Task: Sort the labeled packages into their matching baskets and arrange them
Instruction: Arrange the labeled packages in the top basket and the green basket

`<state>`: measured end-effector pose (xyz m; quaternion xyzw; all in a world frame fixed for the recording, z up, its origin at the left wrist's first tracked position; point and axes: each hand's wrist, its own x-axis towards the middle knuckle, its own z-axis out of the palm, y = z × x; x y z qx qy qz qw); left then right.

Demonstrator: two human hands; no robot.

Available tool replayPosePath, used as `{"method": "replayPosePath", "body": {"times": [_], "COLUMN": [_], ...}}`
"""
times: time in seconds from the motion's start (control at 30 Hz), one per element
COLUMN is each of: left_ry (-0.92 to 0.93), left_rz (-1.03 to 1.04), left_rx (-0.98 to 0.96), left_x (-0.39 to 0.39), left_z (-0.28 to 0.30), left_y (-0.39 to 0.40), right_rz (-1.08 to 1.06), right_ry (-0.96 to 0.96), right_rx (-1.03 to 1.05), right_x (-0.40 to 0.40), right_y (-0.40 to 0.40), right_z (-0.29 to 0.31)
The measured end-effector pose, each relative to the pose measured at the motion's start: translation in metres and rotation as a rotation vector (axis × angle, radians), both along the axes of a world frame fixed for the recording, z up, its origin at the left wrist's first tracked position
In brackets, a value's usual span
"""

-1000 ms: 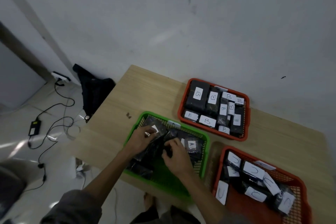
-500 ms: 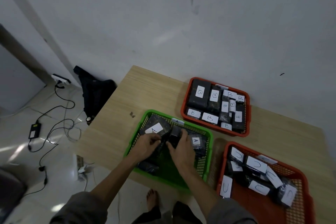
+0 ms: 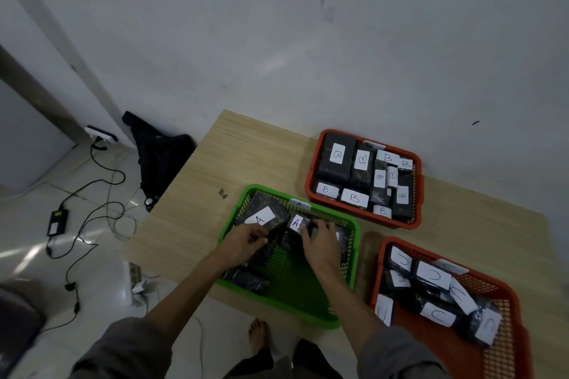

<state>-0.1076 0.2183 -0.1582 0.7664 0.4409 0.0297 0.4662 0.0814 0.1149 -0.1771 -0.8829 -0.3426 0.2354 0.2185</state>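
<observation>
Both my hands are inside the green basket (image 3: 289, 311) of black packages labelled A. My left hand (image 3: 243, 241) curls its fingers round a black package (image 3: 261, 251) at the basket's left side, just below a large package with an A label (image 3: 261, 218). My right hand (image 3: 320, 241) grips a small black package with an A label (image 3: 297, 223) near the basket's far rim. Another black package (image 3: 246, 278) lies at the basket's near left corner.
An orange basket (image 3: 311, 175) of B packages stands at the back of the wooden table (image 3: 191, 218). A second orange basket (image 3: 505, 357) of C packages sits at the right front. Cables and a charger (image 3: 57, 221) lie on the floor to the left.
Both hands have shifted toward the basket's far side. The small package in my right hand has turned so its A label faces up.
</observation>
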Motion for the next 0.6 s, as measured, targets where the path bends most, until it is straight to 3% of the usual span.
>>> {"method": "replayPosePath", "body": {"times": [0.17,0.27,0.37,0.43,0.6], "left_ry": [-0.026,-0.071,-0.098,-0.104,-0.082], "left_rz": [0.020,0.030,0.117,0.168,0.157], "left_rx": [0.023,0.012,-0.003,-0.006,-0.006], "left_x": [0.003,0.000,-0.008,-0.013,-0.020], "left_z": [0.000,0.006,0.009,0.009,0.010], "left_y": [0.005,0.008,0.012,0.013,0.011], "right_rz": [-0.027,0.184,0.560,0.781,0.818], "right_ry": [-0.024,0.042,0.172,0.161,0.171], "right_rx": [0.147,0.214,0.037,-0.106,-0.137], "right_x": [-0.006,-0.025,-0.052,-0.066,-0.064], "right_y": [-0.005,-0.015,-0.029,-0.034,-0.035], "right_z": [0.009,0.014,0.012,0.002,-0.006]}}
